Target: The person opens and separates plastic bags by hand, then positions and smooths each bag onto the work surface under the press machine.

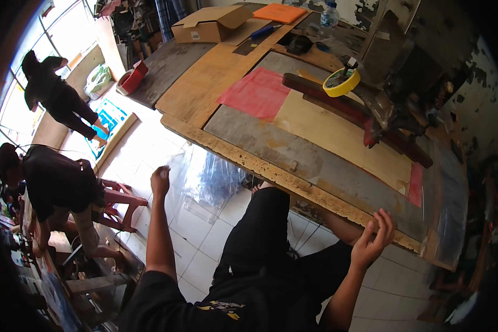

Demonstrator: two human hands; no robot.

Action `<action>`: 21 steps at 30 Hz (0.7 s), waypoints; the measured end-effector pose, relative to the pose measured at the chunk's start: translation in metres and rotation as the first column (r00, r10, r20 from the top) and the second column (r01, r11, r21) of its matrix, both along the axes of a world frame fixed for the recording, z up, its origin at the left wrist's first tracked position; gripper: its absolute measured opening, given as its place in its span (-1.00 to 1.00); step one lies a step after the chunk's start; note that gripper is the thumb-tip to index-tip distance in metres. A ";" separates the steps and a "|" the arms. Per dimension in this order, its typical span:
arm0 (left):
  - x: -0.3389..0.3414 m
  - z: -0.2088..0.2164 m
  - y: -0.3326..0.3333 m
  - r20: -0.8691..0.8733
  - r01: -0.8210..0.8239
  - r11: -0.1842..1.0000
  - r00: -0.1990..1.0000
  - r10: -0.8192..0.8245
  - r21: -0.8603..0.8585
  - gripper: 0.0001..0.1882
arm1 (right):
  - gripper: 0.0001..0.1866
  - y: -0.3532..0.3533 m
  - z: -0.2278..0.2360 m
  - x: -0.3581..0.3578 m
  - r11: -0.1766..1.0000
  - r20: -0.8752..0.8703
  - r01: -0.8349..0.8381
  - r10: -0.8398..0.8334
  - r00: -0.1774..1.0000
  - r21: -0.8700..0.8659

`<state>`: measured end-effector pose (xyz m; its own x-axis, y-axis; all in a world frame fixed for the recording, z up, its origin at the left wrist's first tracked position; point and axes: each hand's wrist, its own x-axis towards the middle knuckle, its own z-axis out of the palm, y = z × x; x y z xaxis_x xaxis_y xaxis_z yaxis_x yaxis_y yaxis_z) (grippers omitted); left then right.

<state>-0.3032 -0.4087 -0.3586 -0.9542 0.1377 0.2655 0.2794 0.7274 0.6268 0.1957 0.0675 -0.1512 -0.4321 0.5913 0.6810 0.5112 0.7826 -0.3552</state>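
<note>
My left hand (pixel 160 180) is raised left of the table's front edge with its fingers curled together. Clear film shows close beside it, but whether the fingers hold it is not plain. Below and to its right, a heap of clear plastic bags (pixel 213 180) lies near the floor. My right hand (pixel 373 239) is at the table's front edge with its fingers apart, holding nothing. On the worktable (pixel 249 135), a long dark bar (pixel 321 99) crosses a cream sheet (pixel 315 124) and a pink sheet (pixel 254 93). Clear plastic sheets (pixel 451 210) hang over the table's right end.
A yellow tape roll (pixel 341 83) sits on the bar's metal arm. Farther back are a cardboard box (pixel 210 25), an orange sheet (pixel 279 13) and a water bottle (pixel 329 16). A red tape roll (pixel 133 77) lies far left. Two people work at left, near a red stool (pixel 122 202).
</note>
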 end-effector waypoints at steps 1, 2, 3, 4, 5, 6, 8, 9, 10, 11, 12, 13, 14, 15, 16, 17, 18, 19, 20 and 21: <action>-0.009 -0.001 0.004 -0.032 -0.015 1.000 0.999 0.015 0.003 -0.74 | -0.76 -0.003 0.000 0.000 1.000 0.007 -0.012 0.012 1.000 -0.026; -0.019 -0.003 0.009 -0.062 -0.026 1.000 0.998 0.027 0.007 -0.73 | -0.76 -0.006 -0.001 0.000 0.999 0.009 -0.019 0.019 1.000 -0.030; -0.023 -0.002 0.023 -0.103 -0.068 0.998 0.992 0.067 -0.006 -0.73 | -0.74 -0.006 -0.002 0.001 0.999 0.012 -0.024 0.024 1.000 -0.024; -0.021 0.008 0.045 -0.098 -0.063 0.998 0.993 0.064 0.013 -0.73 | -0.71 -0.006 -0.003 0.002 1.000 0.019 -0.022 0.022 1.000 -0.014; -0.025 0.012 0.050 -0.133 -0.038 0.998 0.990 0.043 0.042 -0.74 | -0.71 -0.007 -0.003 0.001 0.999 0.018 -0.029 0.029 0.999 -0.018; -0.029 0.014 0.054 -0.167 -0.011 0.997 0.986 0.023 0.072 -0.75 | -0.70 -0.008 -0.004 -0.001 0.999 0.022 -0.035 0.035 0.999 -0.008; -0.025 0.022 0.076 -0.240 0.089 0.989 0.969 -0.060 0.114 -0.78 | -0.68 -0.009 -0.004 0.001 1.000 0.038 -0.027 0.027 0.999 0.006; -0.021 0.020 0.083 -0.228 0.129 0.983 0.969 -0.097 0.133 -0.77 | -0.67 -0.009 -0.002 0.002 1.000 0.044 -0.014 0.013 0.999 0.016; -0.019 0.010 0.082 -0.185 0.114 0.981 0.979 -0.084 0.158 -0.77 | -0.66 -0.009 -0.002 0.001 1.000 0.047 -0.006 0.005 0.999 0.025; -0.015 -0.004 0.078 -0.205 0.127 0.982 0.974 -0.097 0.139 -0.77 | -0.66 -0.009 -0.002 0.001 1.000 0.049 -0.007 0.006 0.999 0.027; -0.015 -0.027 0.067 -0.228 0.136 0.984 0.968 -0.106 0.117 -0.77 | -0.66 -0.008 -0.003 0.001 1.000 0.050 -0.021 0.020 0.999 0.022; -0.011 -0.049 0.057 -0.122 0.132 0.988 0.985 -0.122 0.076 -0.76 | -0.66 -0.008 -0.003 0.003 0.999 0.055 -0.027 0.026 0.998 0.020; -0.005 -0.078 0.038 -0.155 0.108 0.989 0.980 -0.123 -0.102 -0.70 | -0.66 -0.008 -0.004 0.001 0.999 0.053 -0.032 0.031 0.998 0.017; 0.003 -0.102 0.023 -0.014 0.135 0.977 0.990 -0.139 -0.165 -0.66 | -0.66 -0.008 -0.003 0.001 0.999 0.055 -0.031 0.029 0.998 0.020; 0.009 -0.125 0.000 0.122 0.160 0.963 0.983 -0.136 -0.216 -0.64 | -0.65 -0.008 -0.004 0.001 0.999 0.053 -0.036 0.035 0.998 0.016; 0.023 -0.147 -0.015 0.200 0.149 0.949 0.975 -0.094 -0.278 -0.66 | -0.65 -0.008 -0.005 0.001 0.999 0.051 -0.035 0.034 0.998 0.012; 0.041 -0.167 -0.024 0.284 0.171 0.922 0.956 -0.071 -0.347 -0.68 | -0.65 -0.007 -0.006 0.002 0.999 0.053 -0.029 0.028 0.998 0.022; 0.058 -0.180 -0.028 0.482 0.204 0.904 0.876 0.001 -0.374 -0.72 | -0.65 -0.007 -0.006 0.004 0.999 0.057 -0.022 0.020 0.998 0.034; 0.075 -0.194 -0.042 0.567 0.254 0.856 0.822 0.053 -0.449 -0.72 | -0.65 -0.006 -0.007 0.003 0.999 0.051 -0.024 0.023 0.998 0.027; 0.101 -0.204 -0.038 0.670 0.336 0.825 0.739 0.068 -0.455 -0.72 | -0.65 -0.008 -0.006 0.003 0.999 0.063 -0.014 0.011 0.998 0.036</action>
<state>-0.2025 -0.4471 -0.5626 -0.8139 0.1975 -0.5464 0.0851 0.9709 0.2240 0.1991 0.0599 -0.1572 -0.4821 0.5608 0.6731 0.5218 0.8009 -0.2936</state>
